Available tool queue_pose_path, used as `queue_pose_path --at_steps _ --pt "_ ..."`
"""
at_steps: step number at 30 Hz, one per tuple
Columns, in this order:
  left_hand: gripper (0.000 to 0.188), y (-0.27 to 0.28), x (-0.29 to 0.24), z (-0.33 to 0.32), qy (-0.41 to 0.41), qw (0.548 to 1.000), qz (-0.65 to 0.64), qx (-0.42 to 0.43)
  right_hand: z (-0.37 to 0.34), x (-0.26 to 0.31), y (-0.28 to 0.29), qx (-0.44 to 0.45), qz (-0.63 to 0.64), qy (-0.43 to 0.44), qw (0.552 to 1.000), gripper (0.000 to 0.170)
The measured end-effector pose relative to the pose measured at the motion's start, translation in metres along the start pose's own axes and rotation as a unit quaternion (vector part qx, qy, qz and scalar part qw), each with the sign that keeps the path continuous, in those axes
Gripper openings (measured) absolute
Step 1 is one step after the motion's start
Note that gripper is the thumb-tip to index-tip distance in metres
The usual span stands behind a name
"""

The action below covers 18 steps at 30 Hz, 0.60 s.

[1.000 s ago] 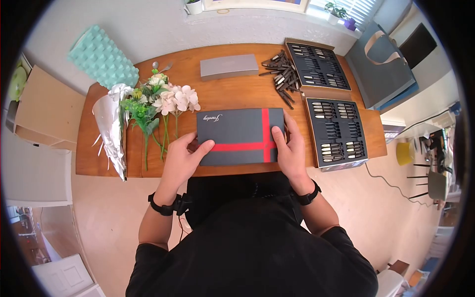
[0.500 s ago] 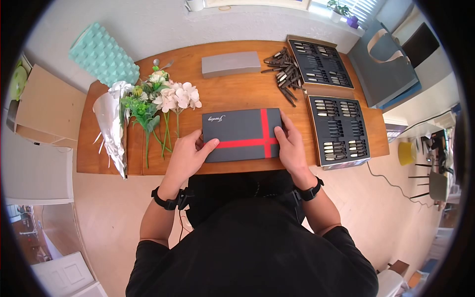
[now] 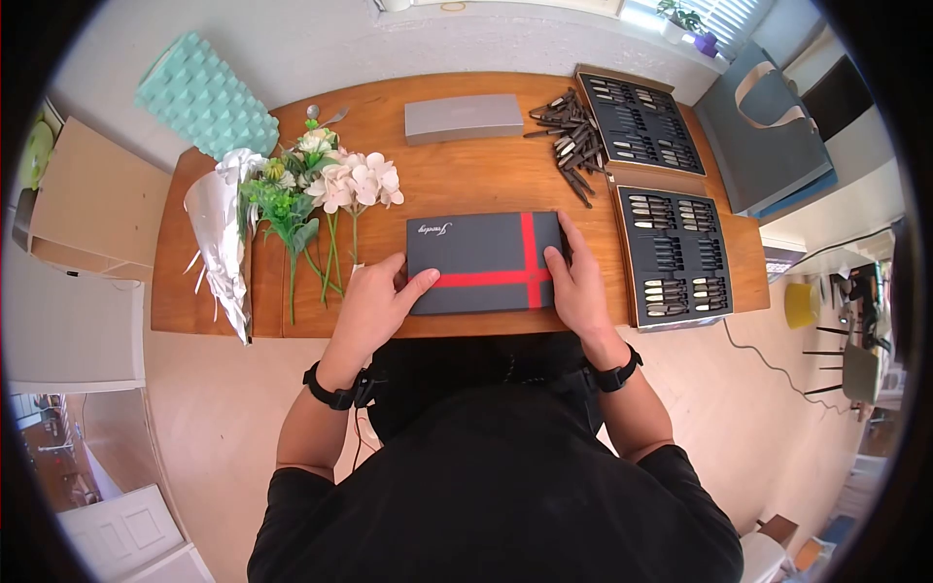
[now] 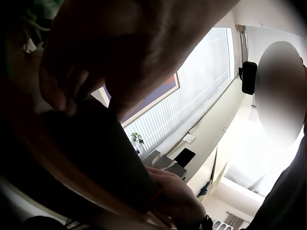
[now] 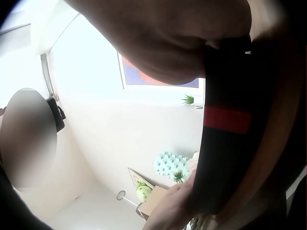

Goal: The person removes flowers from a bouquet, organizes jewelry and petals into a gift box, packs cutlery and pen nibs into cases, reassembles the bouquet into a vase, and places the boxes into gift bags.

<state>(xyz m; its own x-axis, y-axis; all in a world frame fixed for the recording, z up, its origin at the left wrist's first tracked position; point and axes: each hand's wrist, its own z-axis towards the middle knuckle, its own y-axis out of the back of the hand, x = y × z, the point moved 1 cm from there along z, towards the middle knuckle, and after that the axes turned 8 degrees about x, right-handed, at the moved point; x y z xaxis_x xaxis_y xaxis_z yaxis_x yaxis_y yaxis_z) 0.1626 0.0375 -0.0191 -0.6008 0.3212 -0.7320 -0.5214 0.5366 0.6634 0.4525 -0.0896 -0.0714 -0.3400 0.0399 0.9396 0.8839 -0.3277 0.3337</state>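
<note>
A dark grey gift box (image 3: pixel 476 248) with crossed red ribbon bands and silver lettering lies flat at the front of the wooden table, lid up. My left hand (image 3: pixel 374 303) grips its left end, the thumb on the lid near the red band. At the opposite end my right hand (image 3: pixel 581 291) holds on with the thumb on top and the fingers along the side. In the right wrist view, the box (image 5: pixel 225 158) appears as a dark slab with a red stripe. The left wrist view shows the box (image 4: pixel 96 153) in deep shadow between both hands.
Artificial flowers (image 3: pixel 355 183) and a foil wrap (image 3: pixel 222 228) lie left, near a mint studded vase (image 3: pixel 209 97). A grey oblong box (image 3: pixel 464 119) sits at the back. Right are a heap of dark pen-like pieces (image 3: pixel 573 146), two filled trays (image 3: pixel 677 255) and a grey bag (image 3: pixel 768 136).
Between both hands, the gift box has come down a little towards the table and looks slightly smaller. The whole view has shifted slightly; the grip is the same.
</note>
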Motion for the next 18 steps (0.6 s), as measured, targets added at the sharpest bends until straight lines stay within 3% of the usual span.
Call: queue_pose_path --at_steps 10,13,15,18 --pt "0.058 -0.006 -0.008 -0.012 -0.005 1.0 0.02 -0.016 0.004 0.004 0.013 0.008 -0.073 0.026 0.997 0.061" --pt "0.065 -0.007 -0.021 -0.025 -0.059 0.995 0.031 -0.08 0.006 0.006 0.023 0.044 -0.018 0.019 0.999 0.062" --pt "0.074 -0.004 -0.019 -0.028 -0.175 0.966 0.146 -0.12 0.003 0.006 0.029 0.06 -0.081 -0.006 0.995 0.066" --pt "0.072 0.008 -0.022 -0.025 -0.191 0.968 0.155 -0.048 -0.002 0.005 0.028 0.025 -0.049 -0.005 0.998 0.064"
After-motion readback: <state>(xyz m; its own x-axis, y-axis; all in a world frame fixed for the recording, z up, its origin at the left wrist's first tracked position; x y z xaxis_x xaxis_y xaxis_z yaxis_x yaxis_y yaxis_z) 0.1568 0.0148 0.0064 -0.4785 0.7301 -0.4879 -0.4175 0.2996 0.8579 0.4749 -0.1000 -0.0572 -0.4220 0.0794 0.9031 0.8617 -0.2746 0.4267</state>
